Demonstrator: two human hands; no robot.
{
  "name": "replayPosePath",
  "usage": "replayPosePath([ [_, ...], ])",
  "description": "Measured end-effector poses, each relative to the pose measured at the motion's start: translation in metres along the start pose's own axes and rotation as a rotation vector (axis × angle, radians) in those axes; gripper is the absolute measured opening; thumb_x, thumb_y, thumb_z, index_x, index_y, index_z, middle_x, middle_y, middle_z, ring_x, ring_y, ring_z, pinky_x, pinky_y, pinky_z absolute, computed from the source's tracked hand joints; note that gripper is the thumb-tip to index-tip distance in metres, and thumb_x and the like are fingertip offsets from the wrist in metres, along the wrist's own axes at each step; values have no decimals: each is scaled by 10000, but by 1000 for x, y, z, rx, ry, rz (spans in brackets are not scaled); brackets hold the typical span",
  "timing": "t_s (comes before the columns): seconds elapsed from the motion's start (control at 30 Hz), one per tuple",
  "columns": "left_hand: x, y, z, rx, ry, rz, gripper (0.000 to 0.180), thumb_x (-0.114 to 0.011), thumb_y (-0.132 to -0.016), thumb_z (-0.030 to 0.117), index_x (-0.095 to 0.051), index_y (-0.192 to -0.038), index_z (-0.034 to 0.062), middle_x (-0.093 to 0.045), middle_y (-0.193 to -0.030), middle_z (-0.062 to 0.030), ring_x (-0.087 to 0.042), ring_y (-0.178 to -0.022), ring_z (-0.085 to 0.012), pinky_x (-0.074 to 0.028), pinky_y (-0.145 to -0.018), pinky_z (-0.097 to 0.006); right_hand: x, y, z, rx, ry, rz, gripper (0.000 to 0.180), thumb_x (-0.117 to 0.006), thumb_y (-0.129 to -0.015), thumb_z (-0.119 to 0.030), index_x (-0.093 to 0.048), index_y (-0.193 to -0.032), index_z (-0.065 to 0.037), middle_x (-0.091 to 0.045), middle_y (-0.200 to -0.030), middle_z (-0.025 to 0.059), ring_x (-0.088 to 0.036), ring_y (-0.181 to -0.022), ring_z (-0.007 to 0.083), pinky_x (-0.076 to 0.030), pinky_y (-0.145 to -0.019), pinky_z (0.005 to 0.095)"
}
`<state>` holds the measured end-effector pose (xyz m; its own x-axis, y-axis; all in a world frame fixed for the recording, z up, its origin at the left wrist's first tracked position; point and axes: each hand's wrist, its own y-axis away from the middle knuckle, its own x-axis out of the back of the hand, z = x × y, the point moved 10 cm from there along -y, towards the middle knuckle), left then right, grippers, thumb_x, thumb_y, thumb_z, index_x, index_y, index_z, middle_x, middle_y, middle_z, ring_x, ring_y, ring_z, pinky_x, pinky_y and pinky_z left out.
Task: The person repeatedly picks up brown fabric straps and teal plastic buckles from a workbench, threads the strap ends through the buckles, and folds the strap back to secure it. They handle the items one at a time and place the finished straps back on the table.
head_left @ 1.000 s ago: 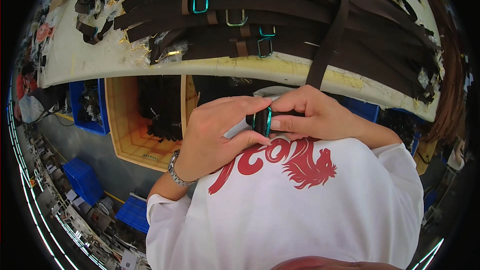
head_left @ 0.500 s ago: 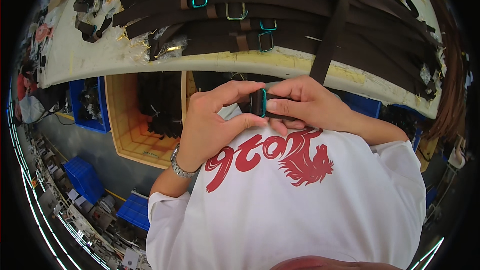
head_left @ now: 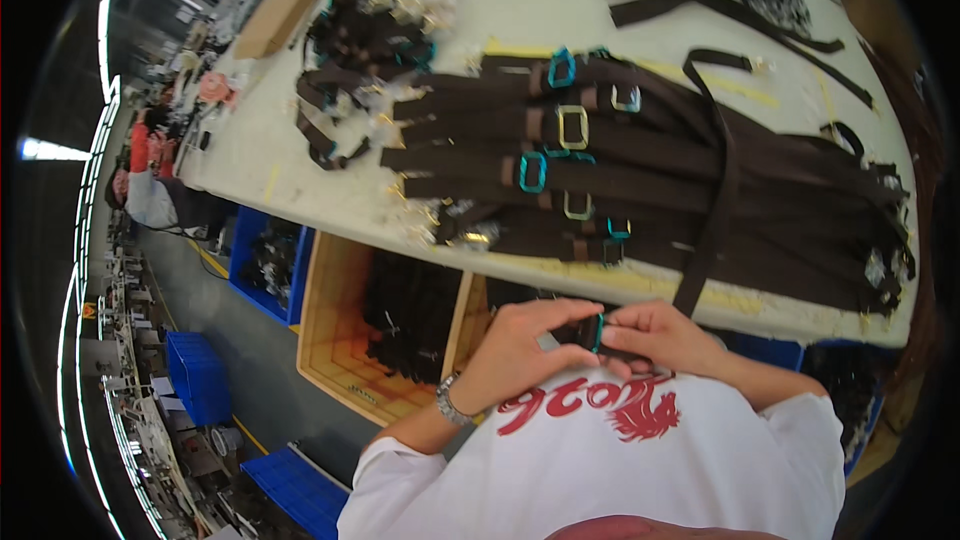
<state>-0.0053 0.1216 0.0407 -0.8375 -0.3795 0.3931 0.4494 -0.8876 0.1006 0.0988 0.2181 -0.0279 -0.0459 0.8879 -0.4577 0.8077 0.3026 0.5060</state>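
Observation:
In front of my chest, just off the table's near edge, I hold a rectangular teal metal buckle [head_left: 598, 333] with dark webbing through it. My left hand [head_left: 525, 348] is closed on the buckle, thumb below and fingers above. From the other side my right hand [head_left: 668, 338] pinches the dark brown strap [head_left: 718, 195] beside the buckle, its thumb on the webbing. That strap runs up over the table edge and across the pile of brown straps [head_left: 660, 170]. My fingers partly hide the webbing at the buckle.
Teal and pale gold buckles sit on the piled straps, some ends in clear plastic. The white table [head_left: 270, 155] also bears dark strap bundles [head_left: 370, 30] and a cardboard box [head_left: 278, 18]. Below are a wooden bin [head_left: 330, 335] of dark straps and blue crates [head_left: 200, 375].
My view has shifted upward and tilted, showing more of the table. My hands appear lower and further right, still gripping the buckle and strap.

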Motion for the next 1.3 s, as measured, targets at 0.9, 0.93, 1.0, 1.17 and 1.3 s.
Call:
replayPosePath([
  [0.9,5,14,39,-240,-188,127,449,-905,-855,331,-739,-1171,59,-681,-1176,-99,-643,-1109,-302,-526,-976,-435,-16,7,-29,357,-5,-131,378,-586,-1097,-3,-509,-1467,0,-669,-1297,126,-700,-1047,163,-580,-967,317],
  [0.93,7,14,32,-200,-272,94,422,-891,-873,353,-721,-1109,48,-683,-1095,-100,-655,-1035,-298,-533,-914,-426,-17,7,-31,369,-1,-108,366,-589,-1092,7,-513,-1450,2,-673,-1289,129,-701,-1048,165,-579,-966,316],
  [1.0,1,13,25,-201,-356,32,403,-862,-905,389,-682,-1006,43,-667,-941,-99,-661,-897,-299,-526,-795,-419,-17,8,-37,394,6,-59,343,-593,-1081,28,-521,-1416,7,-681,-1273,136,-704,-1049,170,-577,-962,315],
  [1.17,-23,11,18,-326,-472,-5,391,-782,-972,425,-636,-895,70,-617,-727,-103,-647,-697,-320,-496,-630,-442,-11,2,-33,374,260,28,301,-608,-1047,69,-550,-1339,25,-708,-1220,142,-726,-1005,172,-590,-917,311],
  [1.3,-30,13,8,-338,-473,104,350,-774,-983,361,-620,-839,81,-621,-708,-100,-647,-656,-321,-492,-595,-453,3,-1,-25,302,407,157,262,-629,-1023,71,-583,-1280,40,-733,-1145,144,-735,-978,153,-608,-812,295],
])
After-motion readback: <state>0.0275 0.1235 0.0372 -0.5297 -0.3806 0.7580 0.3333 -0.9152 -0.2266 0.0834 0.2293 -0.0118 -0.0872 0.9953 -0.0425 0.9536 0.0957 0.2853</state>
